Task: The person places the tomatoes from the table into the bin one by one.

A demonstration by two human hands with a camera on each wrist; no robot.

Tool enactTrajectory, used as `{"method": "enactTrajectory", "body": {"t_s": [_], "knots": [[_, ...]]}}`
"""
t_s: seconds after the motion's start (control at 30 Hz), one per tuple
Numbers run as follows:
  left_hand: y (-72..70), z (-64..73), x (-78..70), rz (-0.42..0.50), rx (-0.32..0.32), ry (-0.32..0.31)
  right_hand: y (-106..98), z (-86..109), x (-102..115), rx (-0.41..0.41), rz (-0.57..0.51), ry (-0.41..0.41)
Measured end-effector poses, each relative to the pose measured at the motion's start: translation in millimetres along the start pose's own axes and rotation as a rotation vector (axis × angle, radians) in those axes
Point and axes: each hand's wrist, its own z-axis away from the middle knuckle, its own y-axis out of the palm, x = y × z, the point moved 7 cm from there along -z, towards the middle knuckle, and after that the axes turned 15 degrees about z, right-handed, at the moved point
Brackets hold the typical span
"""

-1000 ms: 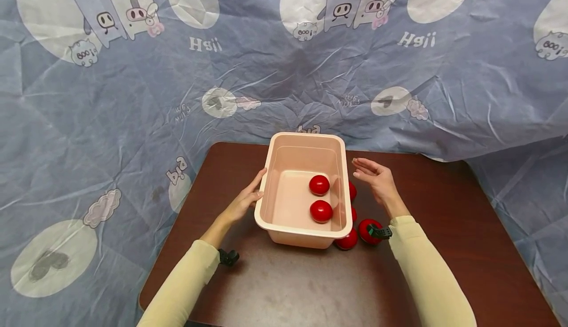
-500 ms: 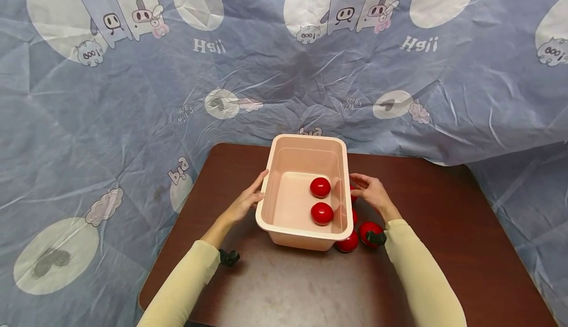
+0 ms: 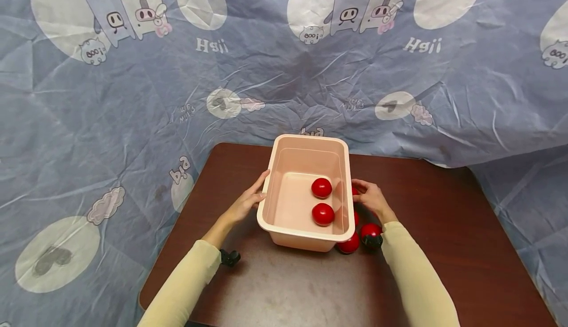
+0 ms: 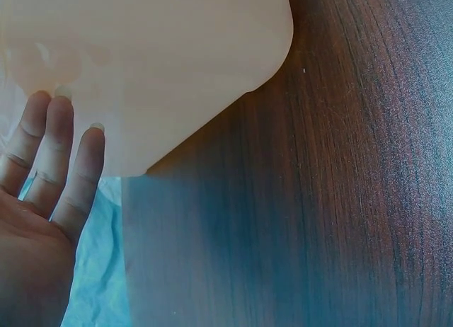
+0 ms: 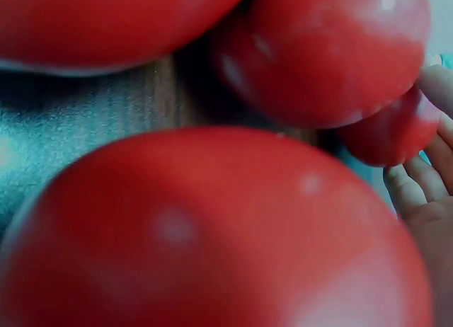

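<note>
A pale pink plastic bin (image 3: 284, 203) stands on the table with two red tomatoes, one farther back (image 3: 321, 188) and one nearer (image 3: 323, 214), in its right half. My left hand (image 3: 241, 204) touches the bin's left side. The left wrist view shows its straight fingers (image 4: 53, 146) against the outer wall. To the bin's right, my right hand (image 3: 372, 199) grips the farthest outside tomato (image 5: 393, 132), thumb on one side and fingers on the other. The bin's wall partly hides it in the head view.
More tomatoes lie along the bin's right side, one by its near corner (image 3: 349, 243) and one under my right wrist (image 3: 371, 232). The brown wooden table (image 3: 443, 228) extends to the right and front. A patterned blue cloth (image 3: 284, 70) hangs behind.
My right hand has come down and left from above the table to the tomato beside the bin, and its fingers have closed round it. My left hand keeps its place on the bin.
</note>
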Motion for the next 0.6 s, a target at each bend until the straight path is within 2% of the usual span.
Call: {"method": "enactTrajectory", "body": {"t_s": [0.6], "knots": [[0.9,0.6,-1.5,-0.023,-0.006,-0.005,9,0.4,-12,0.011,0.092,0.034]]}}
